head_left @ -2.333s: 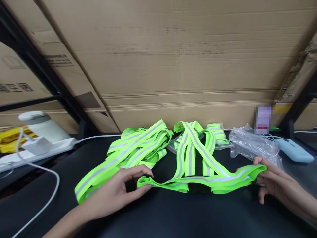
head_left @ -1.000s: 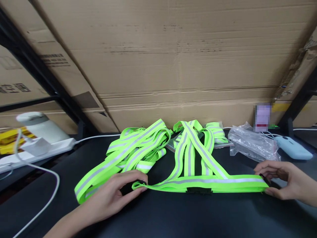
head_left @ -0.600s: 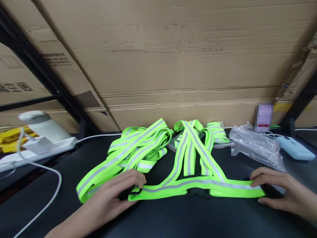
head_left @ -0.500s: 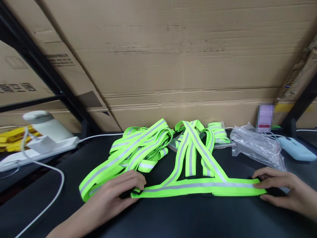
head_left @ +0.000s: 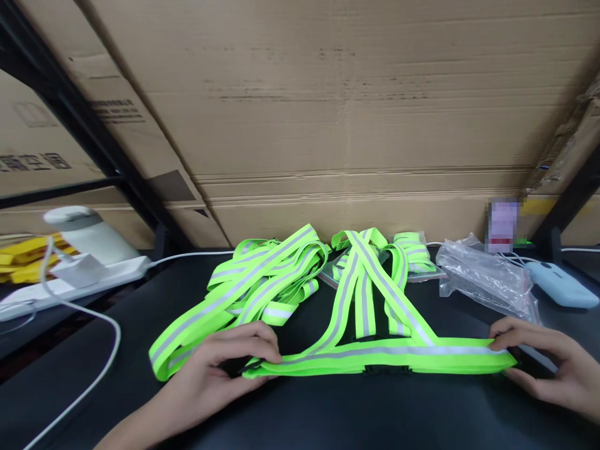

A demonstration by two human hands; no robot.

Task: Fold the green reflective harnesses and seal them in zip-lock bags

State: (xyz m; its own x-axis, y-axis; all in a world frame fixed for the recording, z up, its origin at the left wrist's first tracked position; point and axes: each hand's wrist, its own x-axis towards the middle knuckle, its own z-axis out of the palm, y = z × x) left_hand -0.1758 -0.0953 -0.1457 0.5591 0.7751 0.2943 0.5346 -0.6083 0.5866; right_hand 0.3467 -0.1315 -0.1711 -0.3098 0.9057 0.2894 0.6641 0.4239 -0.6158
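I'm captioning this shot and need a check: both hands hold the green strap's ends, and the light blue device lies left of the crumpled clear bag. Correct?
Not quite: the head view shows the light blue device right of the crumpled clear bag. The left hand and right hand do hold the ends of the green strap.

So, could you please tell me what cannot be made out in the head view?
All in the head view:
Buckle: mostly covered by the green belt, so whether it is fastened is unclear.
Strap pile: partly behind the left hand; overlapping loops hide the count.
Purple object: pixelated, so its identity is lost.
Yellow items: cut off by the left edge.
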